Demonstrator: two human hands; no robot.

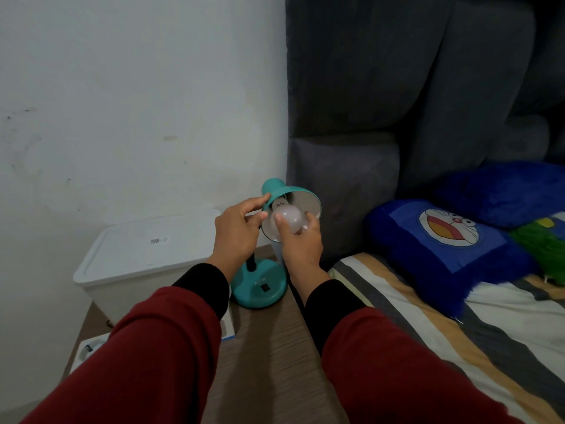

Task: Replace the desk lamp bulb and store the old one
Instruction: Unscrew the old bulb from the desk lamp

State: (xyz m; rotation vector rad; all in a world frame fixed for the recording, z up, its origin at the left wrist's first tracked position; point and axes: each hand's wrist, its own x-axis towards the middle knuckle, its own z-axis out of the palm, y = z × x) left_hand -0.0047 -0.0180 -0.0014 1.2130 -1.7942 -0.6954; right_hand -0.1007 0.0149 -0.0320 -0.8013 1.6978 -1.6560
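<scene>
Two hands at work on one small teal desk lamp (269, 240), set on a wood-grain bedside table (275, 347) between wall and bed.

Largest first: dark grey padded headboard (412, 87) at rear right. Striped bedding (458, 332) below it, with a blue cartoon-face pillow (443, 240) on top. White lidded storage bin (146, 255) at left of table, lid on, contents hidden. Flat white-and-blue box (227, 328) mostly under left sleeve; cannot tell whether bulb carton, or what is inside. Lamp base (260, 286) flat on table, short dark neck rising to tilted shade (293, 200), mouth toward camera.

Left hand (237, 234) steadying shade from outside, thumb and fingertips pinched on its rim and back. Right hand (301, 240) cupped under bulb (289, 217), thumb and fingers curled round the frosted globe. Bulb seated in socket inside shade, neck markings visible. Likely stage: unscrewing or screwing in; cannot tell which, or whether old bulb or new.

Risks, judged:
- Too tight a squeeze on globe, or twist off-axis: cracked bulb or cross-threaded cap.
- Light base, flexible neck: lamp tipped or dragged toward table edge if left-hand grip on shade slackens.
- Bulb freed suddenly: slip from curled fingers, drop onto table or floor.
- Switch state and plug not visible: possible live socket or hot bulb.
</scene>
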